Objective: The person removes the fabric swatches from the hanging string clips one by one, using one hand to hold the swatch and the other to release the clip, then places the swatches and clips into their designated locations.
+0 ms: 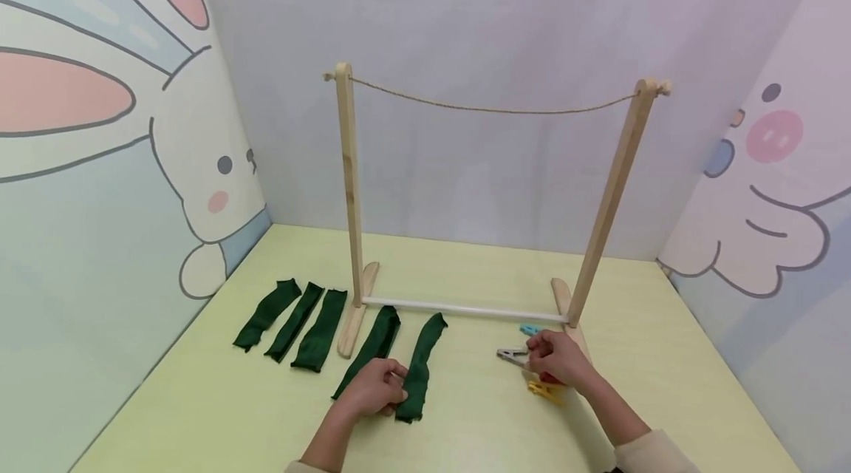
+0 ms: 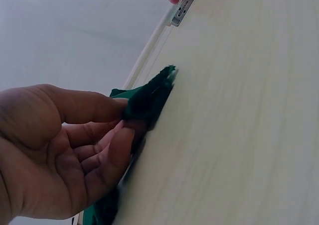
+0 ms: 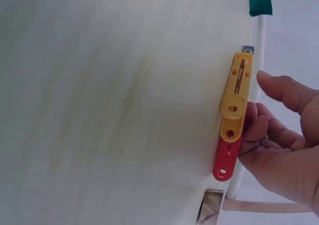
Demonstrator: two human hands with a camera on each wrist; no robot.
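Observation:
Five dark green cloth strips lie on the table's left half. My left hand point(image 1: 374, 388) pinches the near end of the rightmost strip point(image 1: 419, 366) between thumb and index finger; the left wrist view shows that cloth end point(image 2: 149, 95) lifted at the fingertips. Beside it lies another green strip point(image 1: 372, 349). My right hand point(image 1: 564, 358) is low among several clothespins, thumb apart from loosely bent fingers. Around it are a grey clothespin point(image 1: 510, 357), a yellow one point(image 1: 547, 392), a blue one point(image 1: 530, 329) and a red one point(image 3: 226, 160), partly hidden by the hand in the head view.
Behind the hands stands a wooden frame with two posts point(image 1: 351, 185), a sagging twine line point(image 1: 492, 111) between their tops and a white bar point(image 1: 459, 308) low down. Its feet point(image 1: 352, 329) rest on the table. Walls with cartoon animals enclose the sides.

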